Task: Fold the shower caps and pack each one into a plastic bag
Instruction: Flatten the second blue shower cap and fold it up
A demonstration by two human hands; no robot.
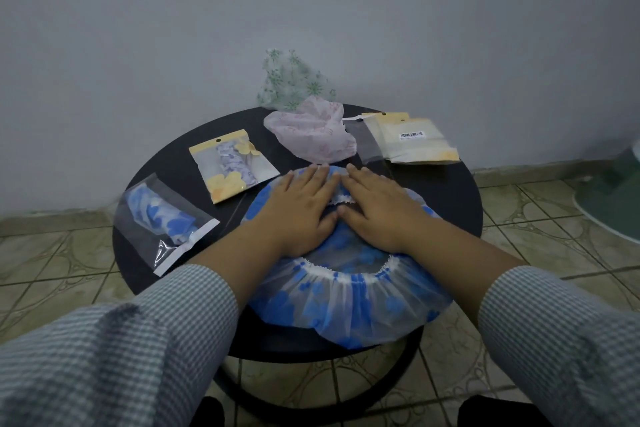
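Against a plain grey wall, a round black table (450,184) carries a blue-flowered shower cap (346,295), spread flat at its near edge with the elastic opening upward. Both the left hand (298,208) and the right hand (374,208) are laid flat on it, fingers straight and pressing, nothing pinched. Air should probably be smoothed out toward the rim before folding, so that creases are kept even. An empty plastic bag (367,146) lies just beyond.
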